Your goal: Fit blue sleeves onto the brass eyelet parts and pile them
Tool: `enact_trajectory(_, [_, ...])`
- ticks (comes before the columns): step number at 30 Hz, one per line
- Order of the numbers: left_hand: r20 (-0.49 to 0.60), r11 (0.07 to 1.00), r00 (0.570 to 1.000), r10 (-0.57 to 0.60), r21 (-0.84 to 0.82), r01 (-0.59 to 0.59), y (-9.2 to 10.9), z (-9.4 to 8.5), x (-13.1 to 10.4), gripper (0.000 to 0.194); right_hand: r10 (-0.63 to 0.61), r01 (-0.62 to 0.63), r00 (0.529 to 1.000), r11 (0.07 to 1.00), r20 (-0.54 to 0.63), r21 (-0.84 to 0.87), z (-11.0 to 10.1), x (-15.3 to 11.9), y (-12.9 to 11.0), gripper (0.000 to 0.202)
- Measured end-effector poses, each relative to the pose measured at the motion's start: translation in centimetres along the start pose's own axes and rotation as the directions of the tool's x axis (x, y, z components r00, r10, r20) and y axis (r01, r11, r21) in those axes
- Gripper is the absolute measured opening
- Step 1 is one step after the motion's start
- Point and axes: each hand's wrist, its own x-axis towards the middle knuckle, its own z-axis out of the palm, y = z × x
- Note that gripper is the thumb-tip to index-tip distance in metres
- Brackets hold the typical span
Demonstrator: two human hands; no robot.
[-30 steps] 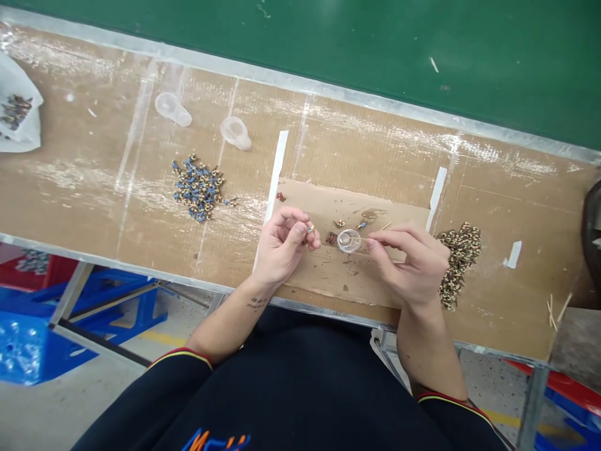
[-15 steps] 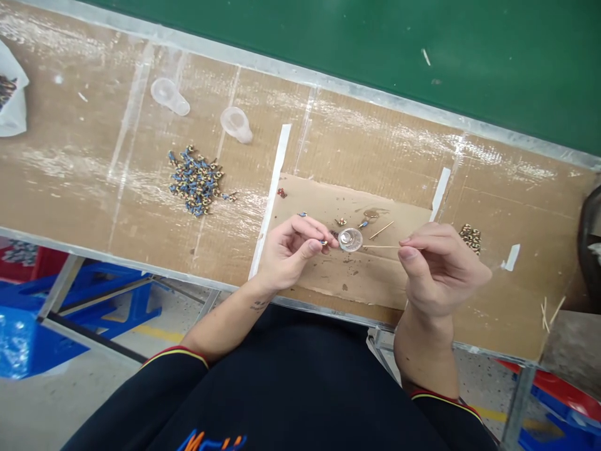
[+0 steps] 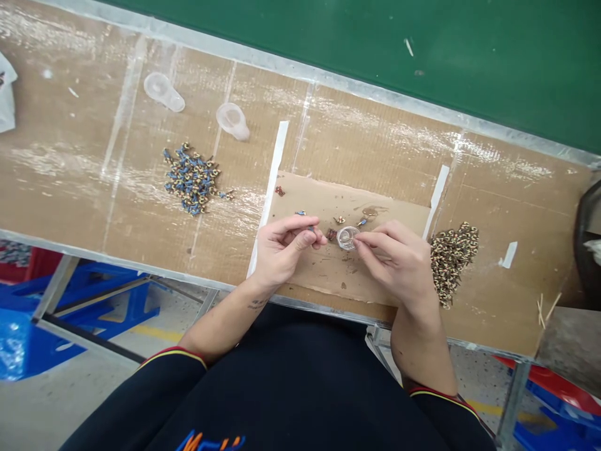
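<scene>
One tiny blue piece, mostly hidden [image 3: 310, 229], is pinched between the thumb and fingers of the left hand [image 3: 282, 250], over a flat brown cardboard sheet [image 3: 323, 275] near the table's [image 3: 375, 147] near edge. The right hand [image 3: 399, 260] grasps a thin pale stick [image 3: 352, 239], its tip at a small round clear cup [image 3: 348, 238]. That cup lies between the two hands, just beside the right fingertips; whether they touch it cannot be told. A small blue-and-gold piece [image 3: 300, 213] lies just beyond the left hand, and dark reddish pieces [image 3: 331, 235] lie just left of the cup. Towards the table's left end lies a heap of blue-and-gold pieces [image 3: 191, 180]; right of the right hand, a heap of brown-and-gold pieces [image 3: 453, 260]. Loose pale sticks [image 3: 541, 311] lie by the near right corner.
</scene>
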Motion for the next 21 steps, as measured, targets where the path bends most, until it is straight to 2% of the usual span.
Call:
enact_trajectory(4, [0.02, 0.997, 1.0, 0.005, 0.079, -0.007, 0.3, 0.0, -0.4, 0.028, -0.022, 0.023, 1.0, 0.999, 0.013, -0.048, 0.2, 0.1, -0.1, 0.015])
enact_trajectory(7, [0.044, 0.99, 0.999, 0.033, 0.133, -0.039, 0.5, 0.0, -0.7, 0.023, -0.01, 0.009, 1.0, 1.0, 0.008, 0.008, -0.1, 0.1, -0.3, 0.013])
enact_trajectory(10, [0.092, 0.976, 0.992, 0.085, 0.194, -0.101, 0.4, 0.0, -0.8, 0.015, 0.073, -0.061, 0.989, 0.993, -0.129, 0.097, -0.7, 0.0, -0.5, 0.011])
enact_trajectory(13, [0.177, 0.941, 0.971, 0.163, 0.269, -0.207, 0.2, 0.0, -0.9, 0.005, 0.133, -0.078, 0.935, 0.981, -0.329, 0.177, -1.1, -0.1, -0.7, 0.01])
enact_trajectory(15, [0.22, 0.919, 0.957, 0.191, 0.304, -0.253, 0.1, 0.0, -0.9, 0.002, 0.141, -0.046, 0.899, 0.972, -0.414, 0.231, -1.0, -0.2, -0.8, 0.008])
enact_trajectory(17, [0.253, 0.908, 0.947, 0.198, 0.317, -0.274, 0.2, 0.1, -0.8, 0.003, 0.134, -0.003, 0.886, 0.959, -0.444, 0.284, -0.9, -0.4, -0.9, 0.006])
enact_trajectory(21, [0.305, 0.908, 0.929, 0.207, 0.294, -0.299, 0.5, 0.2, -0.8, 0.006, 0.101, 0.058, 0.895, 0.939, -0.435, 0.338, -0.6, -0.4, -1.2, 0.009])
